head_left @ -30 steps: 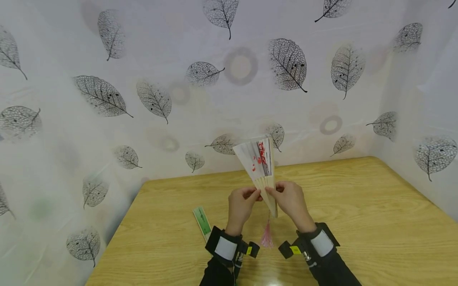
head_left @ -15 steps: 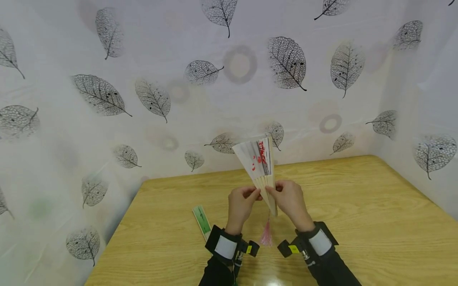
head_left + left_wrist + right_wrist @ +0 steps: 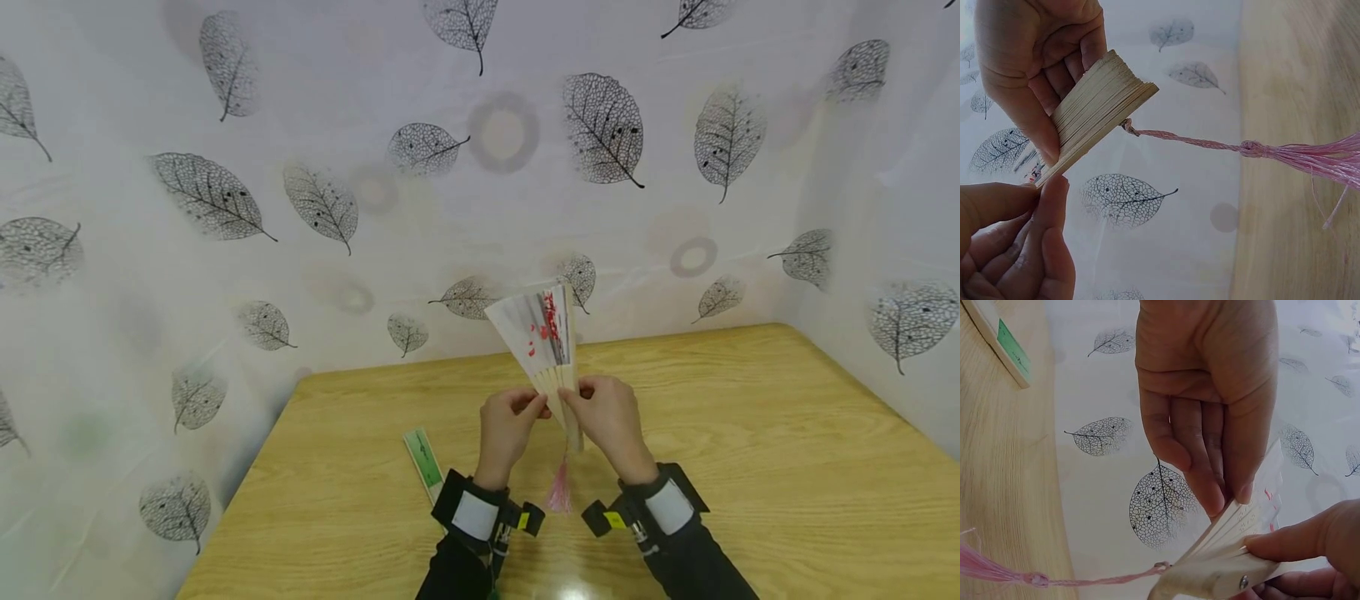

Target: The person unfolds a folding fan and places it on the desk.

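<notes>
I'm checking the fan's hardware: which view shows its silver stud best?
The right wrist view, with the stud close up on the fan. In the head and left wrist views, it can't be made out.

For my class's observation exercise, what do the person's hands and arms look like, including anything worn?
The left hand and right hand are bare. Both sleeves are black. Each black wrist strap carries a pale rectangular panel and a small dark block with a yellow label.
</notes>
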`<action>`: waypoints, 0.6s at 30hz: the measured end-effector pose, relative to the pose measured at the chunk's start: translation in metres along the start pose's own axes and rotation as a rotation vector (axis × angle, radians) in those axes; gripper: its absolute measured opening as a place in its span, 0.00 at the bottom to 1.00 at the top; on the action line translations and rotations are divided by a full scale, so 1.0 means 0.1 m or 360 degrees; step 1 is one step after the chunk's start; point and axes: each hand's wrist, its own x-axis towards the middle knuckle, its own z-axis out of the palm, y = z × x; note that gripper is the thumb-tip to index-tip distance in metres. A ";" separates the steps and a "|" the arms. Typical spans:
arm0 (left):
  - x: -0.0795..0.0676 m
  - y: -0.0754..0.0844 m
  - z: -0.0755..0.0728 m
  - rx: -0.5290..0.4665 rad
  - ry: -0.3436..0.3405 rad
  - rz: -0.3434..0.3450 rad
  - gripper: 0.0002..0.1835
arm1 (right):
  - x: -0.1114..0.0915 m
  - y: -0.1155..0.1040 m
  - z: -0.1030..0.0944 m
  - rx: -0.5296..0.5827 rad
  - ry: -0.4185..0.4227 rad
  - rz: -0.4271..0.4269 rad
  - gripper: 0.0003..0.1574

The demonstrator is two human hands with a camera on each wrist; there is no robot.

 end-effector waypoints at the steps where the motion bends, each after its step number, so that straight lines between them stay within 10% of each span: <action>1: 0.00 0.00 0.00 0.0002 0.0002 -0.0002 0.10 | 0.00 0.00 0.00 -0.0003 0.0001 -0.0004 0.17; 18: 0.01 0.01 -0.01 0.0030 0.0007 0.0000 0.10 | 0.03 0.05 0.01 0.0005 0.0013 -0.0014 0.19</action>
